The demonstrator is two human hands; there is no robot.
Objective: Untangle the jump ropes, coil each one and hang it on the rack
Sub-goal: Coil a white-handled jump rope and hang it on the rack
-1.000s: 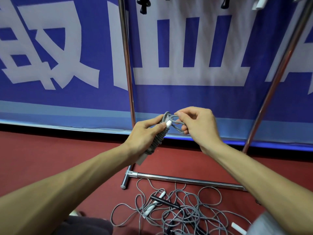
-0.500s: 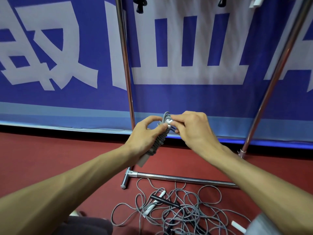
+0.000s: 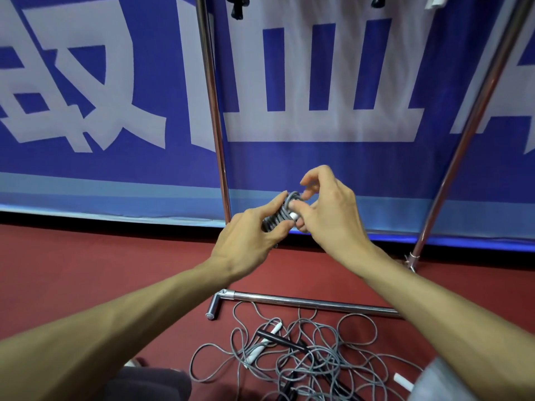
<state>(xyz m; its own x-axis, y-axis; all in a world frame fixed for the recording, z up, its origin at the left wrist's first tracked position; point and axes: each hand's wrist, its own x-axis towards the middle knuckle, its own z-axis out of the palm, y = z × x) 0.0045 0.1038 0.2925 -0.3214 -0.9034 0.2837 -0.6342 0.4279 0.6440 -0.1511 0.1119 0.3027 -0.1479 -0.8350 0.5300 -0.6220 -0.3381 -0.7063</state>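
A grey jump rope wound tightly round its white handles, the coiled rope (image 3: 277, 216), is held up in front of the blue banner. My left hand (image 3: 246, 241) grips the bundle from the left and below. My right hand (image 3: 327, 218) pinches the last grey loop at the bundle's top end, thumb by the white handle tip, index finger raised. On the red floor below lies a tangle of grey ropes (image 3: 304, 363) with white and black handles. The chrome rack (image 3: 215, 140) stands behind, its base bar just above the tangle.
The rack's right post (image 3: 463, 146) slants up at the right. Black handles (image 3: 236, 7) and a white one hang at the top edge. A blue and white banner (image 3: 86, 111) fills the background. My dark-clad knee (image 3: 150, 383) is at the bottom left.
The bundle has turned more level and shifted slightly right. My right hand has moved over its top end, and its index finger has lifted off.
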